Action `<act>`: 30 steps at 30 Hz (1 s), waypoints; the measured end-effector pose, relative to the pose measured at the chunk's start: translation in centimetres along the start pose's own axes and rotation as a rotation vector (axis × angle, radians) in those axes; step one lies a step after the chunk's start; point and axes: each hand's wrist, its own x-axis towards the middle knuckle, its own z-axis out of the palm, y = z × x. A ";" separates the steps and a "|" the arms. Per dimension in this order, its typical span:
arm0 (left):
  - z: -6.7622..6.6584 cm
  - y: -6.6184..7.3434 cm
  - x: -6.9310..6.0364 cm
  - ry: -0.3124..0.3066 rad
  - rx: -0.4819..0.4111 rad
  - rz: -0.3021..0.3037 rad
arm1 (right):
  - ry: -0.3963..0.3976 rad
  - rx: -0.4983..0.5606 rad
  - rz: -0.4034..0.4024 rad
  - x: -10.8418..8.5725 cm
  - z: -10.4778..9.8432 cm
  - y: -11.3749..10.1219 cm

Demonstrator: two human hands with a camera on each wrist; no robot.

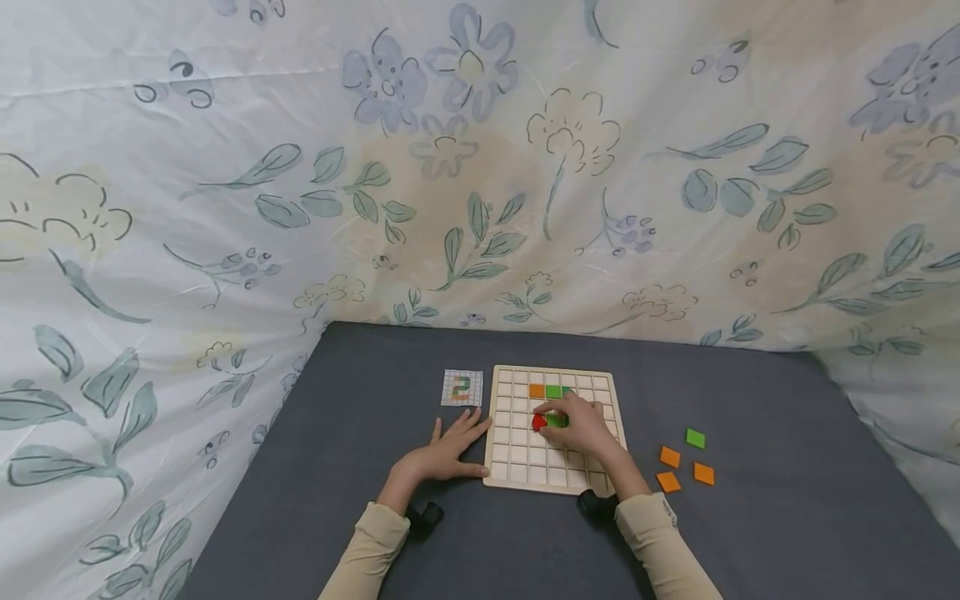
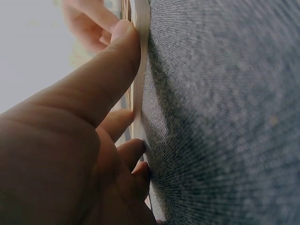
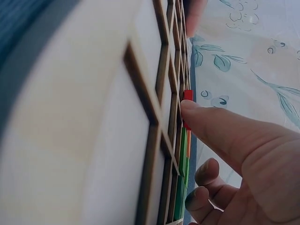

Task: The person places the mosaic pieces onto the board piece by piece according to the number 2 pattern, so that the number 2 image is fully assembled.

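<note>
My right hand (image 1: 581, 423) is over the wooden grid board (image 1: 517, 460), with thumb and index finger pinching a red tile (image 1: 538, 422). In the right wrist view the thumb of this hand (image 3: 253, 154) presses against the red tile (image 3: 188, 96), low at the grid. Just right of it lies green (image 1: 556, 420); above, an orange tile (image 1: 537, 391) and a green tile (image 1: 553, 391) sit side by side, another green one partly hidden by the hand. The left hand (image 1: 444, 454), fingers spread, touches the board's left edge; the left wrist view shows its thumb (image 2: 108, 70) against that edge (image 2: 138, 89).
A small card (image 1: 462, 388) with a coloured grid pattern lies left of the board's upper corner. Right of the board lie a loose green tile (image 1: 696, 438) and several orange tiles (image 1: 703, 473) on the dark tabletop (image 1: 787, 517). A flowered cloth (image 1: 480, 167) hangs behind.
</note>
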 end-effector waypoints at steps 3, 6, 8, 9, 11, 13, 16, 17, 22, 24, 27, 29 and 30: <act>0.0 0.0 0.1 0.002 0.000 -0.004 | 0.013 -0.005 -0.004 0.0 0.0 -0.1; 0.0 -0.1 0.1 0.004 -0.002 -0.009 | 0.019 -0.007 -0.005 0.0 0.0 -0.1; 0.0 -0.1 0.1 0.003 -0.003 -0.013 | 0.023 -0.008 -0.002 0.0 -0.1 -0.1; 0.0 -0.1 0.1 0.003 -0.003 -0.013 | 0.025 -0.008 -0.001 0.0 -0.1 -0.2; 0.0 -0.1 0.1 0.003 -0.002 -0.013 | 0.031 -0.002 0.006 0.0 -0.1 -0.2; 0.0 -0.1 0.1 0.003 -0.002 -0.011 | 0.038 0.000 0.013 0.0 -0.1 -0.2; 0.0 -0.1 0.1 0.004 -0.001 -0.012 | 0.044 0.003 0.029 -0.1 -0.1 -0.3; 0.0 -0.1 0.1 0.004 -0.001 -0.012 | 0.046 0.000 0.035 -0.1 -0.1 -0.3; 0.0 -0.1 0.1 0.003 -0.003 -0.014 | 0.055 -0.012 0.046 -0.2 0.0 -0.5; 0.0 -0.1 0.1 0.003 -0.001 -0.014 | 0.059 -0.012 0.046 -0.1 0.0 -0.5; 0.1 -0.2 0.2 0.005 0.004 -0.014 | 0.061 -0.010 0.044 -0.2 0.0 -0.5; 0.2 -0.2 0.2 0.004 0.007 -0.014 | 0.062 -0.008 0.045 -0.2 0.0 -0.4; 0.2 -0.2 0.3 0.005 0.008 -0.014 | 0.064 -0.005 0.046 -0.2 0.0 -0.4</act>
